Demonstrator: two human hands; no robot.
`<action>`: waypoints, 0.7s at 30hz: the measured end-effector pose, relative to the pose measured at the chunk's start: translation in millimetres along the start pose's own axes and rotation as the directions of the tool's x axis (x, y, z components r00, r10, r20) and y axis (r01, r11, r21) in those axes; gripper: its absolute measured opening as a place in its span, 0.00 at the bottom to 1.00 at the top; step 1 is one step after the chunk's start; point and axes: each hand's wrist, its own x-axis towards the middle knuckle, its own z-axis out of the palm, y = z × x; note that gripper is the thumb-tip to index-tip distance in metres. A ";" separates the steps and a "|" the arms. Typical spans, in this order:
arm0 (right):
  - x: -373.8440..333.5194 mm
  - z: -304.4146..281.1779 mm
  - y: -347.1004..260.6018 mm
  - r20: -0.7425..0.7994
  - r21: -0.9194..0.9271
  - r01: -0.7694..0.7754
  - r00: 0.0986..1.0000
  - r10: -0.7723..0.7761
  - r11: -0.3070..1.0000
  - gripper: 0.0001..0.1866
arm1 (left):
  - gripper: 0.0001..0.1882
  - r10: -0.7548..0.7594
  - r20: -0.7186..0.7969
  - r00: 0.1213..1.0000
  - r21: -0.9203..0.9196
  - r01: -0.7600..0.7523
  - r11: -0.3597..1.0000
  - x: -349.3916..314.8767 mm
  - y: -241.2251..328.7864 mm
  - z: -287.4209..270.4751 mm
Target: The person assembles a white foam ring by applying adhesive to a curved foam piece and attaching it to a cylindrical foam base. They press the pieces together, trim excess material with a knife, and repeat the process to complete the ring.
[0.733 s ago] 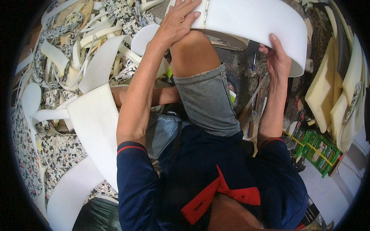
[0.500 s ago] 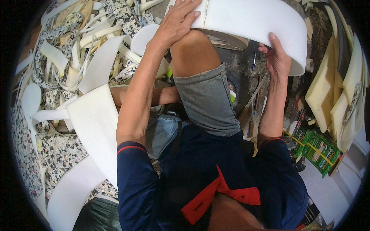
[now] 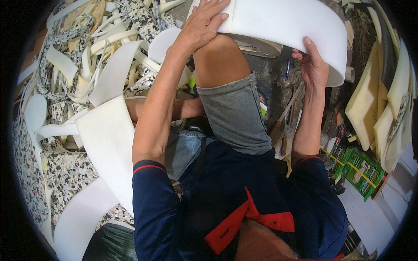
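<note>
A wide white foam strip (image 3: 278, 19) curves across the top of the view, bending round at the right. My left hand (image 3: 203, 25) lies on it above my bare knee, fingers stretched and slightly apart, close to a crosswise seam (image 3: 234, 11). At the strip's lower right edge is my right hand (image 3: 314, 65), its thumb on the white face and its other fingers curled below the edge. The strip's top runs out of view. Beneath it, a curved wooden piece (image 3: 257, 45) partly shows.
Foam offcuts (image 3: 87, 65) and speckled foam (image 3: 65, 174) pile up at left, beside a white foam panel (image 3: 106, 143). A blue pen (image 3: 287, 68) and knives (image 3: 285, 113) lie on the dark floor. Cream foam sheets (image 3: 365, 95) and green packets (image 3: 359, 169) are at right.
Both hands stay in nearly the same place on the foam strip. The dark line at the seam beside my left hand looks fainter now.
</note>
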 end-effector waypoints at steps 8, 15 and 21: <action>-3.6 7.7 -5.0 -0.061 -0.061 -0.033 0.998 0.030 0.998 0.24 | 0.25 0.010 -0.017 1.000 -0.004 -0.010 1.000 1.7 -1.3 1.7; -7.2 12.4 -9.0 -0.103 -0.057 -0.070 0.993 0.064 0.996 0.24 | 0.25 0.034 -0.074 0.997 0.052 -0.030 0.998 -4.1 -0.6 7.3; -10.3 11.6 -8.2 -0.121 -0.059 -0.095 0.989 0.087 0.994 0.23 | 0.25 0.021 -0.060 0.998 0.055 -0.018 0.998 -4.5 0.5 6.6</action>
